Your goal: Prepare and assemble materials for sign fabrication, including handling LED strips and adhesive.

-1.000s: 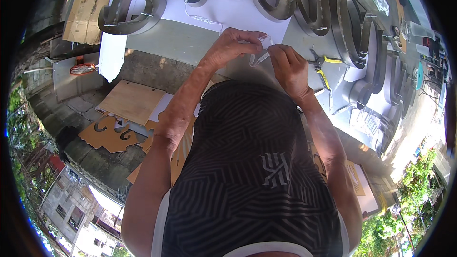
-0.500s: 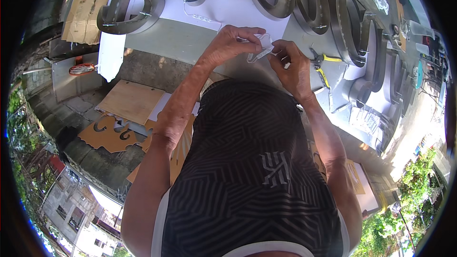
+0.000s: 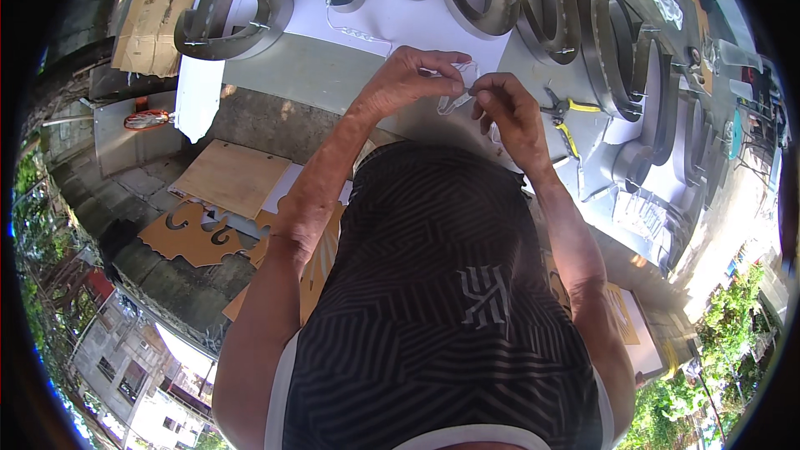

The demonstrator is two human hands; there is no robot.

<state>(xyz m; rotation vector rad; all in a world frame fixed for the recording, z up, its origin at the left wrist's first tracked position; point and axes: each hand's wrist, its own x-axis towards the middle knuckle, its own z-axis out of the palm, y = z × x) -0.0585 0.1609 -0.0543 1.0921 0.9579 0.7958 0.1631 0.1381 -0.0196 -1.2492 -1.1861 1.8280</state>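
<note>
Between my hands is a looped string of small white LED modules on thin wire (image 3: 451, 103), above the near edge of the grey table. My left hand (image 3: 410, 82) pinches it between thumb and forefinger. The fingers of my right hand (image 3: 512, 113) are closed on another part of it, and a short piece hangs below them. From my left hand the string runs up towards a deep metal channel letter (image 3: 492, 10), lined with small light modules. Pliers with yellow handles (image 3: 567, 135) lie on the table just right of my right hand.
More metal channel letters (image 3: 243, 43) stand on white sheets across the table. A cardboard box (image 3: 152, 33) is at the far left, above a red-handled tool (image 3: 148, 120). Cut tan boards (image 3: 187, 237) lie low on the left. Small white pieces (image 3: 646, 212) sit at the right edge.
The wire loop between my hands has shifted and narrowed. My right fingers have curled and moved slightly; my left hand stays nearly in place.
</note>
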